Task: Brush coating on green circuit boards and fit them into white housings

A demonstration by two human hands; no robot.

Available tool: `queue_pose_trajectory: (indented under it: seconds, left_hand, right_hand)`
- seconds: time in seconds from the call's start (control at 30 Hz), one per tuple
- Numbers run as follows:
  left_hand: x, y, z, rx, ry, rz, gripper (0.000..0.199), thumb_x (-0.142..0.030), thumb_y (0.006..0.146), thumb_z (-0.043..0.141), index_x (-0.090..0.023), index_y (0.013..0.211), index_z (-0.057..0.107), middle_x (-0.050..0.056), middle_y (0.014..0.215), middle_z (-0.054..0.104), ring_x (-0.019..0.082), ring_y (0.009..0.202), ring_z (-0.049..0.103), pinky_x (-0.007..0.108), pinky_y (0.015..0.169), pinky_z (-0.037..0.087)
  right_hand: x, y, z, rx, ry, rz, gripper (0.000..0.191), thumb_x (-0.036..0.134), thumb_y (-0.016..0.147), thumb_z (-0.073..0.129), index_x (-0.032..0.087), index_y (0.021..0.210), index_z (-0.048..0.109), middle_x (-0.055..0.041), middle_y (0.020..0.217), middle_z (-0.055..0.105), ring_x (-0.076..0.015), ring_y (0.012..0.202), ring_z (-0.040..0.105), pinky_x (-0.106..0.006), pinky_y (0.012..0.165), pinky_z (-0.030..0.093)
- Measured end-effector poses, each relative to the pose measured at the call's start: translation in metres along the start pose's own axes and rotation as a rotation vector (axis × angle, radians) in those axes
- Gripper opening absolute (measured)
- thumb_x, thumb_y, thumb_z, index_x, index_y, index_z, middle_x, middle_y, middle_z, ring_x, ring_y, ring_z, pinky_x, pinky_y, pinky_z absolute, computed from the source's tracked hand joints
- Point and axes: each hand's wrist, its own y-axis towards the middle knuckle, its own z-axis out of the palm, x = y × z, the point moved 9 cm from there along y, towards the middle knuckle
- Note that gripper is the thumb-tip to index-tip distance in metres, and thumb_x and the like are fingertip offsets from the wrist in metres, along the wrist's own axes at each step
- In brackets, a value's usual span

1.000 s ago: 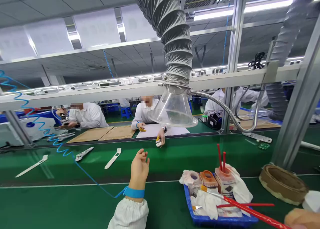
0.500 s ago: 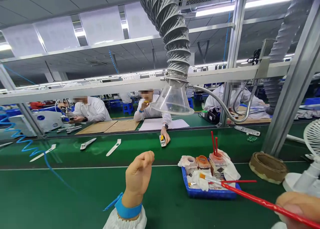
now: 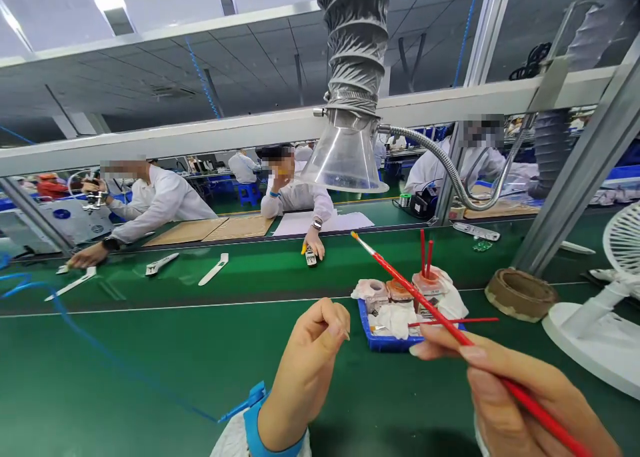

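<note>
Green matted workbench [image 3: 150,377]: shallow blue plastic tray [image 3: 383,344] holds crumpled white cloth [image 3: 395,320] and small orange-lidded pots [image 3: 399,290]. Right of the tray, right hand [image 3: 520,397] pinches a thin red-handled brush [image 3: 425,301] between thumb and fingers; left of it, left hand [image 3: 305,377] has fingers pressed together, empty.

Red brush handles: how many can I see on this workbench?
4. One red brush handle is in the person's right hand; two more stand upright in a pot on the blue tray; one lies across the tray. Others could be hidden.
</note>
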Motion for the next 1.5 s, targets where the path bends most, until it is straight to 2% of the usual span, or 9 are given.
queue_pose_trajectory:
  seconds: [0.1, 0.27, 0.43, 0.67, 0.83, 1.07, 1.3, 1.43, 1.5]
  left_hand:
    - [0.014, -0.001, 0.005, 0.018, -0.054, -0.076, 0.029, -0.036, 0.081, 0.060, -0.020, 0.059, 0.048, -0.001, 0.062, 0.038, 0.016, 0.068, 0.036, 0.028, 0.065, 0.028]
    - [0.031, -0.001, 0.006, 0.003, 0.046, -0.131, 0.034, -0.043, 0.080, 0.059, -0.020, 0.058, 0.046, -0.001, 0.062, 0.039, 0.014, 0.064, 0.033, 0.027, 0.061, 0.026]
    - [0.043, -0.001, 0.006, 0.001, 0.130, -0.178, 0.036, -0.041, 0.075, 0.066, -0.020, 0.057, 0.043, -0.003, 0.061, 0.039, 0.013, 0.062, 0.034, 0.026, 0.059, 0.028]
    - [0.048, 0.002, -0.001, -0.053, 0.270, -0.160, 0.037, -0.035, 0.073, 0.069, -0.020, 0.054, 0.041, -0.003, 0.060, 0.041, 0.013, 0.061, 0.037, 0.026, 0.057, 0.031]
    - [0.050, 0.002, -0.002, -0.049, 0.270, -0.158, 0.036, -0.035, 0.073, 0.068, -0.020, 0.054, 0.041, -0.003, 0.058, 0.042, 0.013, 0.061, 0.038, 0.026, 0.057, 0.031]
    - [0.045, -0.001, -0.003, -0.051, 0.354, -0.144, 0.035, -0.034, 0.077, 0.065, -0.019, 0.055, 0.043, -0.003, 0.062, 0.041, 0.012, 0.062, 0.040, 0.023, 0.058, 0.035]
    - [0.037, 0.000, -0.009, -0.068, 0.440, -0.088, 0.032, -0.037, 0.072, 0.069, -0.020, 0.052, 0.049, -0.001, 0.061, 0.045, 0.014, 0.062, 0.043, 0.022, 0.055, 0.038]
    - [0.035, 0.002, -0.012, -0.095, 0.502, -0.109, 0.032, -0.041, 0.068, 0.071, -0.021, 0.049, 0.055, 0.000, 0.060, 0.049, 0.015, 0.059, 0.047, 0.025, 0.054, 0.040]
    - [0.033, 0.003, -0.008, -0.022, 0.591, -0.107, 0.033, -0.046, 0.071, 0.066, -0.022, 0.049, 0.060, 0.002, 0.057, 0.054, 0.017, 0.057, 0.050, 0.028, 0.059, 0.043]
  right_hand:
    - [-0.001, -0.001, 0.016, 0.134, -0.031, -0.020, 0.022, 0.014, 0.089, 0.049, 0.022, 0.108, 0.053, -0.0054, 0.108, 0.065, -0.0181, 0.088, 0.067, -0.027, 0.079, 0.057]
    - [-0.002, -0.003, 0.038, 0.238, -0.059, -0.029, 0.025, 0.016, 0.094, 0.041, 0.020, 0.116, 0.050, -0.0039, 0.112, 0.064, -0.0144, 0.104, 0.060, -0.023, 0.090, 0.051]
    - [0.005, 0.005, 0.053, 0.252, -0.078, -0.130, 0.022, 0.015, 0.087, 0.054, 0.016, 0.109, 0.049, -0.0077, 0.113, 0.063, -0.0136, 0.105, 0.059, -0.020, 0.092, 0.048]
    - [-0.009, -0.006, 0.053, 0.281, -0.165, -0.090, 0.014, 0.016, 0.083, 0.062, 0.021, 0.089, 0.051, -0.0007, 0.100, 0.067, -0.0117, 0.085, 0.066, -0.015, 0.077, 0.054]
    - [-0.014, -0.008, 0.051, 0.296, -0.183, -0.074, 0.010, 0.018, 0.082, 0.063, 0.022, 0.085, 0.054, 0.0017, 0.097, 0.068, -0.0088, 0.078, 0.066, -0.012, 0.072, 0.053]
    - [-0.007, 0.001, 0.053, 0.250, -0.010, -0.106, 0.018, 0.011, 0.081, 0.061, 0.017, 0.094, 0.050, -0.0028, 0.105, 0.065, -0.0095, 0.094, 0.062, -0.015, 0.085, 0.049]
    - [-0.005, 0.004, 0.052, 0.344, 0.132, -0.175, 0.015, 0.013, 0.089, 0.045, 0.012, 0.102, 0.051, -0.0107, 0.100, 0.065, -0.0101, 0.070, 0.060, -0.020, 0.062, 0.053]
    - [0.003, 0.012, 0.045, 0.244, 0.091, -0.235, 0.002, 0.013, 0.088, 0.052, 0.012, 0.088, 0.054, -0.0093, 0.091, 0.066, -0.0107, 0.075, 0.062, -0.018, 0.071, 0.054]
    - [0.003, 0.013, 0.045, 0.251, 0.081, -0.225, 0.003, 0.013, 0.088, 0.054, 0.011, 0.088, 0.056, -0.0084, 0.091, 0.066, -0.0105, 0.081, 0.063, -0.017, 0.076, 0.053]
